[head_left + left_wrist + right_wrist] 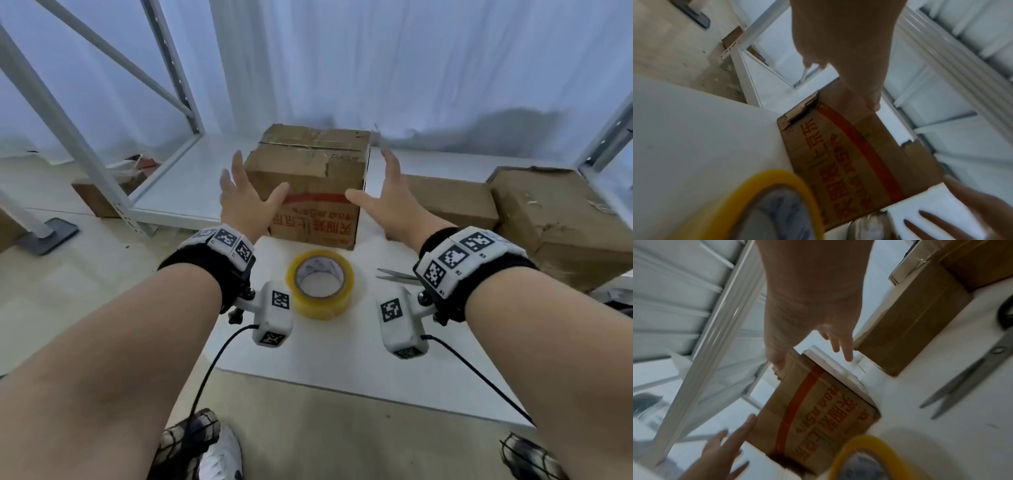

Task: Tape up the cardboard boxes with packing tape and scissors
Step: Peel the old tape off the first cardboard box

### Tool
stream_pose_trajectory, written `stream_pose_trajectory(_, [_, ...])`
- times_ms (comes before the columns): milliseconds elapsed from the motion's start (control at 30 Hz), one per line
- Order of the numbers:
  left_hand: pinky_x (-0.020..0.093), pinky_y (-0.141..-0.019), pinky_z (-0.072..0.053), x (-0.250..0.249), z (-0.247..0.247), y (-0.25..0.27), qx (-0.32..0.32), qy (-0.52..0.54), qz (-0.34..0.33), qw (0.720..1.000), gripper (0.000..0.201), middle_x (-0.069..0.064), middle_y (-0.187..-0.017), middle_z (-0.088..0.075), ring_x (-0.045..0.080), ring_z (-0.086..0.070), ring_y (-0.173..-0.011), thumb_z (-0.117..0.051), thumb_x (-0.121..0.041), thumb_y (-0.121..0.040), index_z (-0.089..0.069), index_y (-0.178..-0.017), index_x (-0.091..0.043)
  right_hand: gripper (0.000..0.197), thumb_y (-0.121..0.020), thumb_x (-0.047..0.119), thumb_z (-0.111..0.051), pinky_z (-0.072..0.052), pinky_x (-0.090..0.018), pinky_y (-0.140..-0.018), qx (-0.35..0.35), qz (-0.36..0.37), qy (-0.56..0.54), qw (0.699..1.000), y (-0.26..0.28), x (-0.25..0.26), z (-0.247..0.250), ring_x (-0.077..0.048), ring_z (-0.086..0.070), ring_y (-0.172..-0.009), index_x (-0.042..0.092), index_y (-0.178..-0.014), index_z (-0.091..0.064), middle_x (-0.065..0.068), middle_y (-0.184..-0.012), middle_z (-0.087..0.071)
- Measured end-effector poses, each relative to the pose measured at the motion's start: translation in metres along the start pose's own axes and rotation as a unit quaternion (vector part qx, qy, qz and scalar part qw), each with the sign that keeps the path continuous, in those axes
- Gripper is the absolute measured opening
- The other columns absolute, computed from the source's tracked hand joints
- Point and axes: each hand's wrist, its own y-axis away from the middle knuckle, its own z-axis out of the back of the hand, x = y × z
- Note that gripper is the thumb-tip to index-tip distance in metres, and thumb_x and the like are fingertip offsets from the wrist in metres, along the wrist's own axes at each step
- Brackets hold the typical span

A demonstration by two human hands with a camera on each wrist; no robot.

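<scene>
We reach for the printed cardboard box (310, 192) at the far edge of the white desk (342, 359), the step before any taping; next we judge both palms must close on its sides to draw it nearer; left hand (245, 202) and right hand (387, 202) flank it, fingers (236, 164) spread straight, holding nothing; whether the thumbs touch the card we cannot tell; packing tape roll (320, 283) and scissors (397, 274) lie untouched just before the box.
</scene>
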Motion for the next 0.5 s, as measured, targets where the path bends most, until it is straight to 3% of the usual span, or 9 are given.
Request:
stream_pose_trajectory(67, [0.045,-0.115,-0.024,0.003,-0.001,-0.01,0.046,0.11,0.027,0.993,0.096,0.015,-0.156,-0.017,0.029,-0.023,-0.142,-0.06,-0.053,-0.087,0.001,-0.153,-0.017,0.096,-0.088,0.046,-0.064,-0.029,-0.049,-0.114,0.007,-0.053,-0.063,0.997,-0.01,0.005,-0.003,-0.026,-0.028,-0.14,0.024,-0.153,0.004,-0.009,-0.156,-0.022])
stream_pose_trajectory(133, [0.046,-0.11,-0.036,0.008,-0.005,-0.02,0.073,0.19,0.054,0.978,0.093,0.01,-0.15,-0.029,0.026,-0.038,-0.134,-0.061,-0.056,-0.084,-0.01,-0.151,-0.019,0.091,-0.085,0.05,-0.065,-0.039,-0.048,-0.106,0.033,-0.105,-0.11,0.988,-0.016,0.011,-0.009,-0.022,-0.044,-0.128,0.022,-0.152,-0.009,-0.003,-0.139,-0.043])
stream_pose_trajectory(200, [0.045,-0.099,-0.047,0.006,-0.007,-0.022,0.069,0.248,0.086,0.962,0.082,0.006,-0.139,-0.039,0.024,-0.049,-0.122,-0.064,-0.056,-0.081,-0.024,-0.143,-0.022,0.083,-0.081,0.047,-0.07,-0.044,-0.047,-0.1,0.046,-0.12,-0.141,0.982,-0.019,0.01,-0.016,-0.022,-0.051,-0.121,0.023,-0.145,-0.024,0.001,-0.13,-0.053])
stream_pose_trajectory(367, [0.045,-0.096,-0.05,-0.007,0.008,-0.021,-0.011,0.273,0.073,0.959,0.073,0.002,-0.128,-0.035,0.021,-0.05,-0.114,-0.067,-0.055,-0.075,-0.034,-0.129,-0.019,0.077,-0.084,0.033,-0.072,-0.044,-0.035,-0.096,0.032,-0.07,-0.167,0.983,-0.011,0.017,-0.015,-0.012,-0.054,-0.109,0.021,-0.145,-0.026,0.015,-0.109,-0.051])
stream_pose_trajectory(500, [0.043,-0.093,-0.052,-0.037,0.03,-0.005,-0.044,0.31,0.025,0.949,0.061,0.007,-0.126,-0.037,0.019,-0.052,-0.109,-0.069,-0.047,-0.077,-0.036,-0.119,-0.016,0.064,-0.086,0.027,-0.07,-0.047,-0.029,-0.084,0.006,-0.035,-0.191,0.981,0.014,0.042,0.008,-0.003,-0.054,-0.099,0.02,-0.137,-0.032,0.015,-0.109,-0.049])
